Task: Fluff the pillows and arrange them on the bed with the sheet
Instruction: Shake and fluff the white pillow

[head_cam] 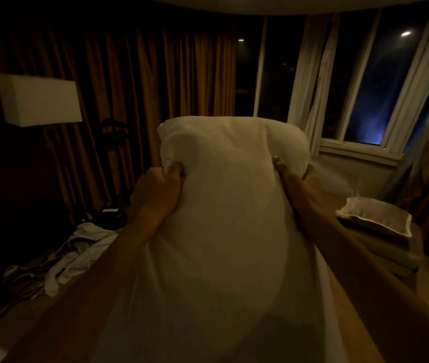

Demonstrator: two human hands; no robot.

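Before the far curtains (129,74), a white pillow (224,205) is held upright, left hand (155,189) and right hand (300,184) each gripping one side.

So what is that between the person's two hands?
The white pillow fills the whole stretch, as the head view shows: the left hand grips one side edge and the right hand grips the other.

No text, label, brand, number or sign can be read; the pillow (229,205) shows plain white fabric; the lamp shade (39,99) is unmarked; the dim view resolves no print elsewhere.
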